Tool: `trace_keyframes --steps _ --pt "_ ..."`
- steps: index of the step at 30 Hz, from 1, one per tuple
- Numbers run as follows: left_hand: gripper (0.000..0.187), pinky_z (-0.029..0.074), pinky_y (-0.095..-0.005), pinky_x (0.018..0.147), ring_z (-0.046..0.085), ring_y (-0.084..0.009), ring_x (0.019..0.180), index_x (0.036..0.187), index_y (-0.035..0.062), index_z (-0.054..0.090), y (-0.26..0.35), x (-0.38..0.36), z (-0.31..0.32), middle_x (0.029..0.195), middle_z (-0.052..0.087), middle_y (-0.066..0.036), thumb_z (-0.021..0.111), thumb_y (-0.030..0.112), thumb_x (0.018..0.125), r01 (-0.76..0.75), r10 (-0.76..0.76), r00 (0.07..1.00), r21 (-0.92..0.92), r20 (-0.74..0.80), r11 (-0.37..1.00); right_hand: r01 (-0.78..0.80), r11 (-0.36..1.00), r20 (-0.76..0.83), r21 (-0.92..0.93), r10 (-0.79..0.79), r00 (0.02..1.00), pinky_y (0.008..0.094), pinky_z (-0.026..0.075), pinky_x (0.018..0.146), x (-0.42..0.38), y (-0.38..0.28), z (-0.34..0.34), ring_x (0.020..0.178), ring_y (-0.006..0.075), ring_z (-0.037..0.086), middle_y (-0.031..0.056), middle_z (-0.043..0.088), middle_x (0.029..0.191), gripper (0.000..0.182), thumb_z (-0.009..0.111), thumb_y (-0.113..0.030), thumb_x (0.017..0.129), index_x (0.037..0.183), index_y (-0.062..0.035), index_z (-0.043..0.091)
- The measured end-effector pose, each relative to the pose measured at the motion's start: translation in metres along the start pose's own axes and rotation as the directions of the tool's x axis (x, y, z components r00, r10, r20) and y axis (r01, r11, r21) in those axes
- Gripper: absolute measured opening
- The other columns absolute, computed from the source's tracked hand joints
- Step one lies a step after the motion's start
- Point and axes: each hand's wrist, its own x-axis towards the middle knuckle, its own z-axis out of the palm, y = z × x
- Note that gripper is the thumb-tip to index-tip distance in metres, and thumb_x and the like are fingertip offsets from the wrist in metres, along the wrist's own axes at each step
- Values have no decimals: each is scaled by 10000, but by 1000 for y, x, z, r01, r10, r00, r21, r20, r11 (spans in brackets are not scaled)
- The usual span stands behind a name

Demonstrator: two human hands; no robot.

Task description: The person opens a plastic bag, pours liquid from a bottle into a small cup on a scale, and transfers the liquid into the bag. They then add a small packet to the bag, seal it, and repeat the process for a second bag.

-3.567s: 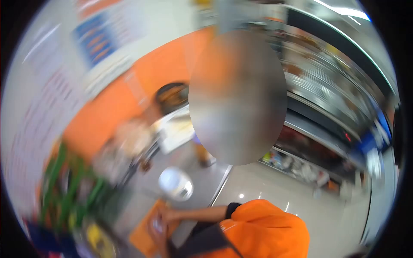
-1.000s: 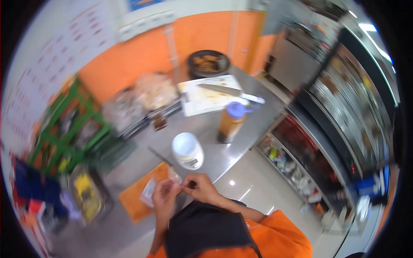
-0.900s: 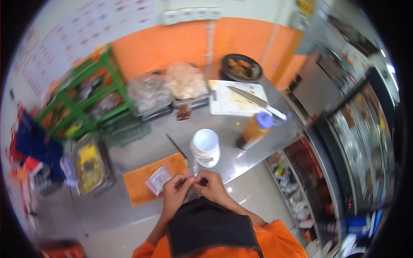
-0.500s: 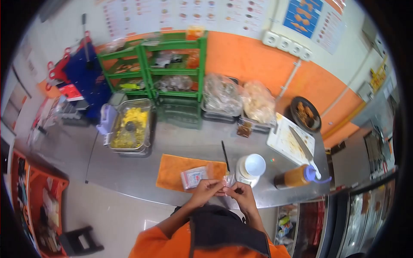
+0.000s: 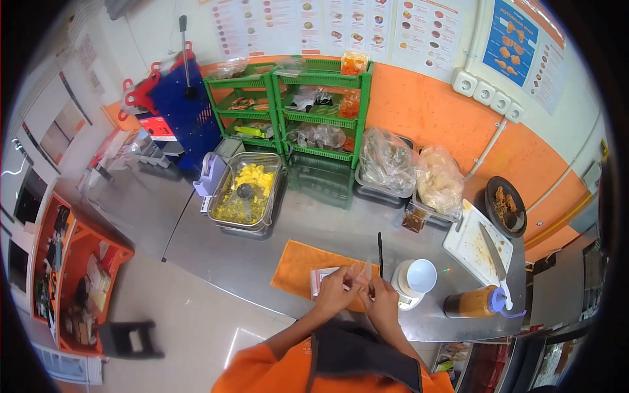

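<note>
Both my hands are raised over the right part of an orange cloth (image 5: 295, 265), pinching a small clear plastic bag (image 5: 361, 271) between them. My left hand (image 5: 335, 292) grips the bag's left side with thumb and fingers. On the other side, my right hand (image 5: 381, 302) has its fingertips closed on the bag. A flat pack of plastic bags (image 5: 318, 278) lies on the cloth, partly hidden behind my left hand. To the right of my right hand, a white bowl (image 5: 420, 276) sits on a white kitchen scale (image 5: 407, 301). A thin black stick-like utensil (image 5: 380, 252) lies behind the hands.
On the steel table are a tub of yellow pieces (image 5: 252, 187), green racks (image 5: 321, 118), bagged food (image 5: 438, 180), a cutting board (image 5: 473, 242) with a knife (image 5: 493, 252), a sauce bottle (image 5: 468, 302) and a stone mortar (image 5: 506, 208). A black stool (image 5: 133, 340) stands at left.
The camera view has turned left, so the scene sits further right. My hands have moved left over the cloth with the plastic bag, and my left hand now partly covers the pack.
</note>
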Motion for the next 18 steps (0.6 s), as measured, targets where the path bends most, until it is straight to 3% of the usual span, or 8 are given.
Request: trace_keyframes --steps 2,5,7,9,11,13,16,18 --pt "216 532 -316 621 683 -232 686 782 -28 544 -4 1 1 771 665 -169 702 119 781 -25 24 1000 -90 -12 996 18 996 -16 89 -16 1000 434 453 534 4 2 1 597 340 579 155 560 661 150 657 -66 767 755 -12 517" --pt "195 524 -292 588 675 -204 674 795 -13 505 1 7 -5 749 640 -146 683 67 783 -78 79 995 34 -52 996 -44 999 -117 -17 41 992 410 452 535 5 8 -9 602 321 575 157 560 674 155 671 -81 786 798 -10 533" --pt "159 530 -267 602 645 -151 659 787 35 502 -4 16 -8 722 604 -53 652 -16 800 -142 130 988 -151 -89 978 -15 977 -126 213 42 991 314 445 542 5 4 -18 596 183 575 67 559 661 165 661 -120 854 821 -8 544" --pt "192 500 -258 535 617 -125 624 812 46 478 10 22 -31 751 588 -46 641 -52 798 121 -18 982 -557 187 822 -59 922 -269 384 173 947 287 446 573 13 4 -25 620 155 570 30 558 671 158 656 -144 875 847 -20 561" --pt "202 497 -249 529 611 -120 610 813 49 470 26 25 -40 785 590 -49 637 -64 801 127 62 954 -581 295 804 -45 843 -399 536 300 866 261 447 604 15 8 -31 644 126 565 -6 558 680 154 652 -167 897 873 -33 579" --pt "214 494 -240 524 604 -116 596 813 52 461 39 24 -39 819 593 -53 632 -77 805 124 148 913 -605 380 787 -299 187 161 936 529 833 236 432 643 12 14 -35 678 105 555 -25 580 725 153 654 -214 911 882 -71 607" --pt "184 492 -213 527 608 -104 597 862 29 495 57 19 -33 883 598 -73 635 -79 810 238 56 890 -565 453 790 -274 104 222 956 352 909 215 420 653 -9 44 -30 696 84 537 -7 583 749 156 643 -217 924 927 -64 612" --pt "145 497 -202 523 614 -96 595 916 3 533 71 19 -26 871 618 -75 631 -65 831 64 97 959 -534 268 843 -235 193 155 953 358 921 206 417 650 -16 53 -31 691 70 517 -1 580 760 160 627 -206 935 944 -48 604"
